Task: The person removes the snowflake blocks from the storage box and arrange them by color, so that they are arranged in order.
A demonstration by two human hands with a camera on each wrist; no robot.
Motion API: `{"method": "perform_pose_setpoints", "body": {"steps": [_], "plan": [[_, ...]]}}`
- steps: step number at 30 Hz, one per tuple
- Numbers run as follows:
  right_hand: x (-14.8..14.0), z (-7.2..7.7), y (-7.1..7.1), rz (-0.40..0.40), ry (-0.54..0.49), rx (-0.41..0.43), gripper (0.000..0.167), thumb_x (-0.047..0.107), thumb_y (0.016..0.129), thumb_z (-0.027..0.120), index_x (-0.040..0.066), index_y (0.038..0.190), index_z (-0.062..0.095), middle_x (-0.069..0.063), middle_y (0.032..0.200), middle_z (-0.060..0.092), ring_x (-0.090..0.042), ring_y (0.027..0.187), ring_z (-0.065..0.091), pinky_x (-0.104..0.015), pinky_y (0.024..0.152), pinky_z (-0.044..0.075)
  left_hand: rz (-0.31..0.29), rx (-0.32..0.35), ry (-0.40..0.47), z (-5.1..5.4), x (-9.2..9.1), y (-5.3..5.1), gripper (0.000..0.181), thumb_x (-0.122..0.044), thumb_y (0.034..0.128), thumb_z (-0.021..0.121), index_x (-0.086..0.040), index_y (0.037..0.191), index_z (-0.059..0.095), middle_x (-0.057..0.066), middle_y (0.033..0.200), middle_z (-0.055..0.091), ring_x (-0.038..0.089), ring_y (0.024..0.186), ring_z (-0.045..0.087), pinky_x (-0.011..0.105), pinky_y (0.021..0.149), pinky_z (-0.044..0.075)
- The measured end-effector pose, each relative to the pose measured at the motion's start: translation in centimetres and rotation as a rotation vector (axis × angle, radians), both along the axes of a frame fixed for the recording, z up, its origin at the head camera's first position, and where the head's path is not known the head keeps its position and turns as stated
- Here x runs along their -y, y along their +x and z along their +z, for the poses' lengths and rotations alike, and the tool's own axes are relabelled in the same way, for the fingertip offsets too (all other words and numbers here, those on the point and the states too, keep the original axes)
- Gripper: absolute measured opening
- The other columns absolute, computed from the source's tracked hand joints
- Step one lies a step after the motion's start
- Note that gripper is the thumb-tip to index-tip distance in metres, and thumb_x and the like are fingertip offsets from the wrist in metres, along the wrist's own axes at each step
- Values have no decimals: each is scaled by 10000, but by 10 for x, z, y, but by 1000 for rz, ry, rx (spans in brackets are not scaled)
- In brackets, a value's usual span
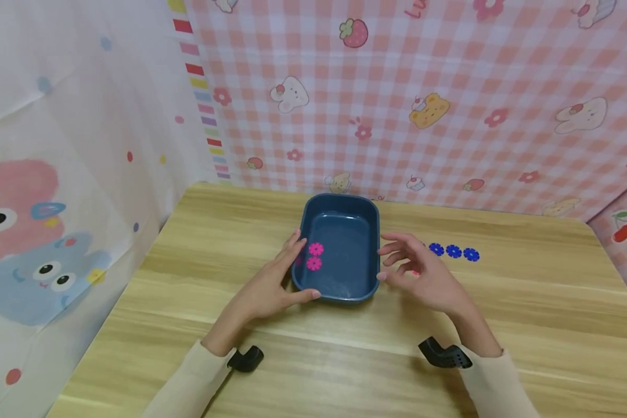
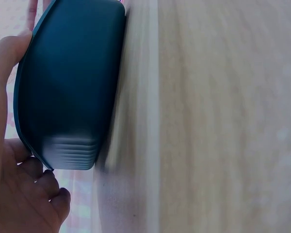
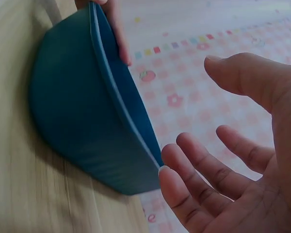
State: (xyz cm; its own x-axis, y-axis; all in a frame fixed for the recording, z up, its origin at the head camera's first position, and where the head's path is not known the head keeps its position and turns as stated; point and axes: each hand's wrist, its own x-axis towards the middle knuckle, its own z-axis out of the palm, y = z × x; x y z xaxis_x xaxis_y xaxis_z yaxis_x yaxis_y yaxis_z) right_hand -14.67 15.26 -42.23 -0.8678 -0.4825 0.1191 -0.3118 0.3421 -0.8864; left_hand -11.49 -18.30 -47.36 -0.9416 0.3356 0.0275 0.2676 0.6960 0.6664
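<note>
A dark blue rectangular tub (image 1: 339,300) with rounded corners sits near the middle of the table. Inside it, by the left wall, lie pink flower-shaped discs (image 1: 314,263). My left hand (image 1: 266,285) grips the tub's left side, fingers along the left rim and thumb on the near rim; the left wrist view shows the tub's outer wall (image 2: 72,77) beside that thumb. At the right rim, my right hand (image 1: 423,273) hovers with loosely bent, spread fingers, holding nothing. In the right wrist view its fingertips (image 3: 172,182) come close to the rim; contact is unclear.
A row of blue flower-shaped discs (image 1: 453,251) lies on the wooden table (image 1: 528,302) right of my right hand, which partly hides it and a reddish piece (image 1: 415,271). Behind the table hangs a pink checked cloth (image 1: 386,157); a white printed cloth (image 1: 94,174) hangs at left.
</note>
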Motion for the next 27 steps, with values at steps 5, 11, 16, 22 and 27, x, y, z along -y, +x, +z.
{"method": "perform_pose_setpoints", "body": {"steps": [5, 11, 16, 22, 27], "plan": [[12, 3, 2, 26, 4, -10, 685, 174, 910, 795, 232, 1505, 460, -88, 1323, 631, -330, 1139, 622, -306, 885, 570, 5, 7, 3, -1, 0, 0, 1144, -795, 794, 664, -293, 1664, 116, -147, 1740, -34, 248, 1599, 173, 577, 1228, 314], [26, 8, 3, 71, 51, -21, 717, 224, 896, 816, 263, 1509, 447, -32, 1330, 622, -230, 1156, 610, -352, 896, 577, 7, 14, 21, -1, 1, 0, 1141, -778, 791, 684, -297, 1663, 127, -157, 1738, -34, 231, 1605, 152, 579, 1238, 296], [38, 16, 0, 86, 95, -45, 742, 263, 882, 830, 270, 1515, 443, 1, 1324, 634, -197, 1146, 620, -408, 905, 579, 2, 11, 17, 0, 1, -1, 1139, -781, 795, 677, -296, 1663, 121, -160, 1737, -38, 215, 1607, 134, 565, 1252, 277], [53, 24, -9, 128, 145, -66, 731, 294, 896, 811, 280, 1521, 432, 0, 1334, 636, -224, 1146, 638, -429, 929, 568, 1, 4, 5, 0, 1, 0, 1136, -789, 800, 662, -282, 1664, 126, -161, 1736, -39, 217, 1604, 141, 561, 1254, 278], [64, 32, -19, 167, 169, -63, 723, 298, 899, 806, 284, 1518, 433, 12, 1331, 628, -254, 1149, 645, -420, 935, 573, -7, 12, 16, -1, 1, 0, 1134, -786, 805, 661, -278, 1665, 122, -172, 1731, -48, 223, 1605, 137, 566, 1255, 274]]}}
